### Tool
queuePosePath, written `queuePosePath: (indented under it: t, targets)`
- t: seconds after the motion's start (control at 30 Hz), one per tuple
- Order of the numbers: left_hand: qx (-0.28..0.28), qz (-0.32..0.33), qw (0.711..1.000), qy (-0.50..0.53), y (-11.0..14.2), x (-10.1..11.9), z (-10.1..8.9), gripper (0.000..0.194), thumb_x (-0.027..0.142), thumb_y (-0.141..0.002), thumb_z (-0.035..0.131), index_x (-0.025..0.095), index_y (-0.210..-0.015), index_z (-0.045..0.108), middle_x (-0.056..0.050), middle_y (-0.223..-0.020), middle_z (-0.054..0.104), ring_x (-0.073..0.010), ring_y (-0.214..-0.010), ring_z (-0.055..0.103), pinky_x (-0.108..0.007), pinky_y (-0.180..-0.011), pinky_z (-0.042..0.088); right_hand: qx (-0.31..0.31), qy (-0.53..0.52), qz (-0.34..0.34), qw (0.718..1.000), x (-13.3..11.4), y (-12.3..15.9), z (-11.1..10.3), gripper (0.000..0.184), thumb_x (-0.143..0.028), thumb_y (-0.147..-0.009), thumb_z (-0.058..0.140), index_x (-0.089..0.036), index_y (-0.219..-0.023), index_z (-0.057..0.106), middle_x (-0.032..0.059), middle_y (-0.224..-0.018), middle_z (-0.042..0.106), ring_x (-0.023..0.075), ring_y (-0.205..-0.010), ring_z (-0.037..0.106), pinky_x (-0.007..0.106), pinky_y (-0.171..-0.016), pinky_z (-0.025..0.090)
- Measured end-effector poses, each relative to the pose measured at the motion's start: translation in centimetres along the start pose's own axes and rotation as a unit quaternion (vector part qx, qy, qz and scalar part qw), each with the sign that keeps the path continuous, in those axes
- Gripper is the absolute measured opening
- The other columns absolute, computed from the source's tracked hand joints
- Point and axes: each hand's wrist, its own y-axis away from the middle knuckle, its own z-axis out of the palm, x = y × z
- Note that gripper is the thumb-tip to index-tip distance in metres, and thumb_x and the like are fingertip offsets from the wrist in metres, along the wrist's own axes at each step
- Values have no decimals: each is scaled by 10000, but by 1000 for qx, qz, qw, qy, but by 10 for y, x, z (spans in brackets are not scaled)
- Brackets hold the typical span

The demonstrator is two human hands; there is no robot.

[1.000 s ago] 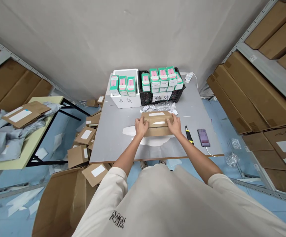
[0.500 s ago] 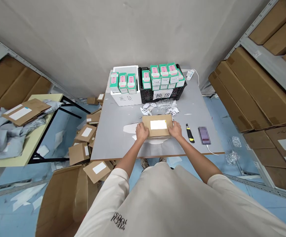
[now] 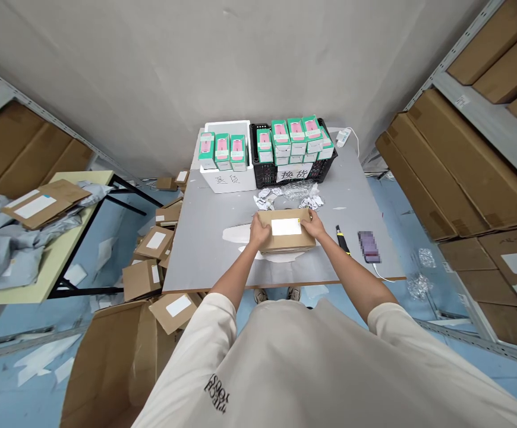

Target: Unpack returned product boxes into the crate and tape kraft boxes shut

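The cardboard box (image 3: 287, 241), showing a seamed face a second ago, now presents its white label (image 3: 286, 227) for reading, left hand (image 3: 259, 231) and right hand (image 3: 314, 224) grasping its opposite ends near the middle of the desk (image 3: 205, 255), though whether it is lifted is unclear.

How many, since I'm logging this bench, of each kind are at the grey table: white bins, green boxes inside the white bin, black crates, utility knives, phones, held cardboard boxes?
White bin: 1
Green boxes in the white bin: 3
Black crate: 1
Utility knife: 1
Phone: 1
Held cardboard box: 1
Total: 8
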Motion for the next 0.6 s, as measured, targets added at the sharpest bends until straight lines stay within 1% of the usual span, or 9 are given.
queuePosePath:
  t: [0.1,0.13,0.2,0.3,0.37,0.5,0.6]
  targets:
    - [34,-10,999,3,5,6,0,786,345,-875,604,225,-1577,269,-130,-1536,482,-289,-1387,496,-417,-1156,417,-19,-82,30,996,-1,1,-4,746,-405,-827,608,-255,-1527,398,93,-1411,617,252,-1120,652,376,-958,508]
    - [46,-10,999,-1,7,9,-1,782,362,-877,608,230,-1575,280,-140,-1527,476,-302,-1392,483,-430,-1160,407,-12,-95,34,995,-2,2,-6,749,-411,-829,600,-252,-1530,387,96,-1413,610,249,-1120,652,369,-957,506]
    - [69,-3,998,-11,9,18,-5,785,391,-882,616,239,-1578,287,-158,-1471,486,-324,-1381,476,-446,-1162,391,11,-99,32,994,-6,4,-11,747,-432,-829,594,-248,-1522,384,97,-1399,605,251,-1120,645,370,-967,498]
    - [96,16,995,-15,12,29,-14,769,444,-915,594,263,-1588,269,-154,-1375,504,-324,-1340,494,-445,-1147,390,60,-82,21,995,-14,8,-18,720,-477,-847,570,-237,-1504,394,110,-1383,582,263,-1136,615,396,-1010,462]
    - [103,17,995,-9,17,31,-17,748,487,-945,558,258,-1591,260,-159,-1372,499,-326,-1329,499,-449,-1133,397,89,-78,19,993,-18,13,-22,687,-515,-868,546,-233,-1481,414,121,-1363,570,271,-1140,596,416,-1044,425]
    - [90,-10,996,-2,29,22,-13,664,517,-985,484,225,-1556,313,-168,-1438,499,-323,-1323,518,-439,-1104,419,112,-72,42,990,-10,25,-22,606,-586,-883,526,-229,-1372,503,113,-1216,601,281,-1112,580,449,-1078,359]
    - [74,-25,997,-11,37,9,-7,563,488,-998,453,224,-1492,393,-143,-1389,571,-294,-1312,543,-415,-1079,440,102,-39,70,992,4,33,-18,554,-604,-886,507,-226,-1291,542,100,-1121,627,284,-1066,585,460,-1059,356]
